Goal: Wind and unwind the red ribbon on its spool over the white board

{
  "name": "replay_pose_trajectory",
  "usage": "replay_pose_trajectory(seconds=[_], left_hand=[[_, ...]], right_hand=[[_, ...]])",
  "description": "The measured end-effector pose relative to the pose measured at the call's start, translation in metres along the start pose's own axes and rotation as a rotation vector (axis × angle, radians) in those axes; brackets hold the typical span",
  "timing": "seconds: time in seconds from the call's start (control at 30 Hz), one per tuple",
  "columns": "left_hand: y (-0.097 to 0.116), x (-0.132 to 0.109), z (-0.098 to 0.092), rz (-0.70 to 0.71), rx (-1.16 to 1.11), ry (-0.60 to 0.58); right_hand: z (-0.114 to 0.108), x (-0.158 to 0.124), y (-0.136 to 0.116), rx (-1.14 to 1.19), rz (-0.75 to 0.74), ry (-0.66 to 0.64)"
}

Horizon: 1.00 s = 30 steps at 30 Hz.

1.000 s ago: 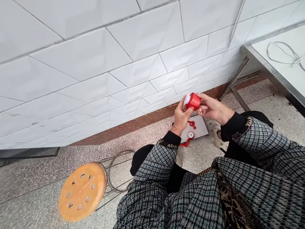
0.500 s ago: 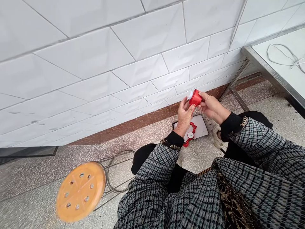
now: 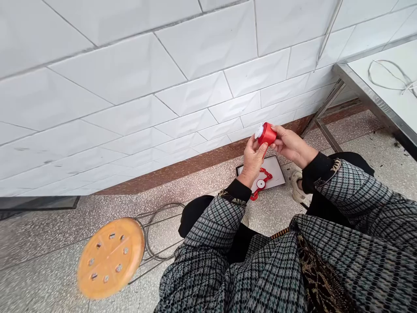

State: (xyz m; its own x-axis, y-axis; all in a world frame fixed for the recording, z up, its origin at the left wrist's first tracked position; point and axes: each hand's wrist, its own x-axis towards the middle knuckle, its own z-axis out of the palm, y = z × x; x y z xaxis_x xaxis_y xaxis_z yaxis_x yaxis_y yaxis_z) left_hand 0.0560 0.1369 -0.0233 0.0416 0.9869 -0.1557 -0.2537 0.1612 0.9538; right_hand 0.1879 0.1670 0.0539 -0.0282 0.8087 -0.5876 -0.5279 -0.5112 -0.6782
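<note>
Between my two hands is a roll of red ribbon (image 3: 267, 134) with a white core end facing left. My left hand (image 3: 253, 158) has its fingers closed around the roll's left and lower side. With thumb and fingers, my right hand (image 3: 291, 143) pinches the roll's right side. Below them a white board with a dark edge (image 3: 276, 171) lies on the floor. Loose red ribbon (image 3: 266, 174) and a round white-faced spool with a dark centre hole (image 3: 261, 184) rest on it, partly behind my left wrist.
To the left stands an orange round stool (image 3: 110, 258) with holes in its seat and thin metal legs. A metal-framed table (image 3: 361, 82) with a coiled cable (image 3: 391, 76) is at the right. The white tiled wall (image 3: 195, 95) rises close in front.
The ribbon roll has turned slightly in my hands, its white end now showing more. Both hands keep hold of it in nearly the same place.
</note>
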Motion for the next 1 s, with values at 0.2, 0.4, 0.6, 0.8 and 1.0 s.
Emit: replay_pose_trajectory(seconds=[0.2,0.4,0.6,0.8,1.0], left_hand=[[0.004,0.007,-0.010,-0.010,-0.080,-0.119],[0.009,0.007,-0.006,-0.043,-0.192,-0.075],[0.010,0.008,0.006,-0.082,-0.201,-0.014],[0.008,0.010,0.003,-0.062,-0.199,-0.062],[0.009,0.010,-0.004,-0.052,-0.199,-0.071]], right_hand=[[-0.008,0.004,-0.010,0.022,0.250,-0.143],[-0.008,-0.005,0.007,-0.054,0.102,-0.142],[0.004,-0.010,0.020,-0.175,-0.146,-0.076],[0.005,-0.004,0.009,-0.149,-0.090,-0.019],[0.001,0.000,0.006,-0.115,0.058,-0.088]])
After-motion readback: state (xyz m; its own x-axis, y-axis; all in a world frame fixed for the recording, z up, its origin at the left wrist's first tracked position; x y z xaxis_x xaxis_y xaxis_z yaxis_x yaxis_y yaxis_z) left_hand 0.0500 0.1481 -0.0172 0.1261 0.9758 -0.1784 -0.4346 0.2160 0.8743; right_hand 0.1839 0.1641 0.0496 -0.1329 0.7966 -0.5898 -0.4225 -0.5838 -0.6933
